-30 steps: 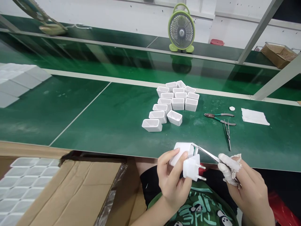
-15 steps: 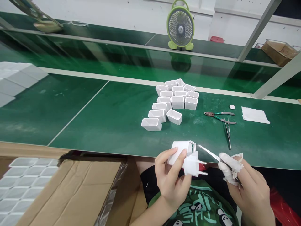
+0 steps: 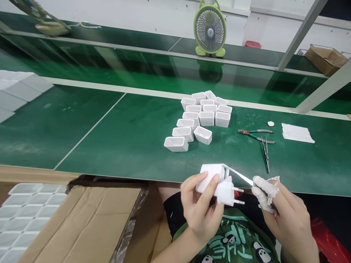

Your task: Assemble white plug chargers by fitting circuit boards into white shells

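Observation:
In my left hand (image 3: 202, 210) is a white charger, its housing (image 3: 210, 174) closed in my fingers near the table's front edge. A plug piece with two metal pins (image 3: 227, 193) sits at the housing's open right end, and a bit of green shows inside. My right hand (image 3: 286, 215), with white wrapping on thumb and finger, pinches a pair of tweezers (image 3: 241, 176). Their tips meet the rim of the housing's open end; whether they grip anything there I cannot tell. Several white open-topped housings (image 3: 176, 144) stand grouped beyond my hands.
Pliers (image 3: 255, 134), a second pair of tweezers (image 3: 265, 155), a small white disc (image 3: 270, 124) and a white sheet (image 3: 297, 133) lie at the right. A green fan (image 3: 210, 31) stands on the shelf. At lower left is a cardboard box (image 3: 82, 219) beside white trays (image 3: 33, 212).
The tweezers in my right hand have moved left, from just beside the housing to its open rim. My left hand still grips the charger, with the plug piece shifted slightly right.

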`<state>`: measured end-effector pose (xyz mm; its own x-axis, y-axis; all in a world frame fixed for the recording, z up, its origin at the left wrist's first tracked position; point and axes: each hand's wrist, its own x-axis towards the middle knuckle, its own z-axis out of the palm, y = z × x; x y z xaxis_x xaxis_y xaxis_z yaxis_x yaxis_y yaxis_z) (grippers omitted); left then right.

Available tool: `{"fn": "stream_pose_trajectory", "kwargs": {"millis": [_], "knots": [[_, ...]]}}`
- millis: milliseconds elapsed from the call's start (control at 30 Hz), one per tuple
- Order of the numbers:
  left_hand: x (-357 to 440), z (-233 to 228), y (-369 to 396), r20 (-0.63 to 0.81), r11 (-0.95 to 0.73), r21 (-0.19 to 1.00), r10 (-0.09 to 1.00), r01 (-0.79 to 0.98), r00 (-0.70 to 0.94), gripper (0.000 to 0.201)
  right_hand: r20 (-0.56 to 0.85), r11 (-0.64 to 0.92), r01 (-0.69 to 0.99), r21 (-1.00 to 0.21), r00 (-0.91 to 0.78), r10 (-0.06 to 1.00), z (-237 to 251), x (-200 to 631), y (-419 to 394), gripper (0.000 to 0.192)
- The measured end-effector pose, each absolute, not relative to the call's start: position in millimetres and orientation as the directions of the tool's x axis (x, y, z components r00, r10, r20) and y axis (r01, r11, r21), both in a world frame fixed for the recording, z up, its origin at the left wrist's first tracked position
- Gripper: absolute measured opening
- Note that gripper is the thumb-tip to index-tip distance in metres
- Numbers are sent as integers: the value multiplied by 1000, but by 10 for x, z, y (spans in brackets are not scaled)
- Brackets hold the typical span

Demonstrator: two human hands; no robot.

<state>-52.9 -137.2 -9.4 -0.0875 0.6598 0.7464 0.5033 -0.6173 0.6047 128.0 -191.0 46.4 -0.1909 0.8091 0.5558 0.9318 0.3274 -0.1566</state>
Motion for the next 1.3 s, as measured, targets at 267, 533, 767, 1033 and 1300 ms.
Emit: {"fn": "stream_pose_trajectory", "kwargs": {"millis": [267,533,767,1033,1300], "knots": [[-528,-99,-1376,748,-622,602,660,501,-78,66,561,332,929,-165,-189,806,473,1265,-1911,22],[-506,-83,-1407,732,-621,618,678,482,-65,61,569,322,931,-171,-174,804,465,1249,-1913,25],[-507,-67,-1409,721,-616,637,689,464,-76,57,534,343,919,-192,-195,822,465,1270,-1981,32],[-510,-128,-1374,721,-634,662,685,399,-108,52,563,344,903,-258,-149,813,532,1271,-2041,33],[-463,-156,-1281,328,-343,936,929,-73,-171,26,622,182,960,-211,-12,783,212,1532,-1691,21]]}}
